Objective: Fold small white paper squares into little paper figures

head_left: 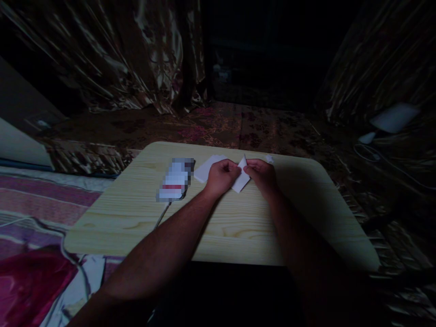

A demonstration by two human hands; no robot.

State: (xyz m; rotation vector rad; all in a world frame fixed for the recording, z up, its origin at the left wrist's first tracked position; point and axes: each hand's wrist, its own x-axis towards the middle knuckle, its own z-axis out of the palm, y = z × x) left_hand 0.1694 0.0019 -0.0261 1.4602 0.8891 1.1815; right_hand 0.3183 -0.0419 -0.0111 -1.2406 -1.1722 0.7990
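Observation:
A folded piece of white paper [241,182] with a pointed top is held between my two hands over the wooden table. My left hand [222,176] pinches its left edge between thumb and fingers. On the opposite edge, my right hand [263,174] grips it the same way, thumb in front. Just behind my left hand lies a stack of white paper [204,169], partly covered by that hand. A small crumpled white scrap [270,159] rests beyond my right hand.
A phone-like device [174,179], blurred out, lies left on the light wood table [235,245] with a cable [162,215] running toward me. Dark patterned curtains [163,54] hang behind. A white lamp-like object [395,117] stands at right, and a striped cloth [51,200] at left.

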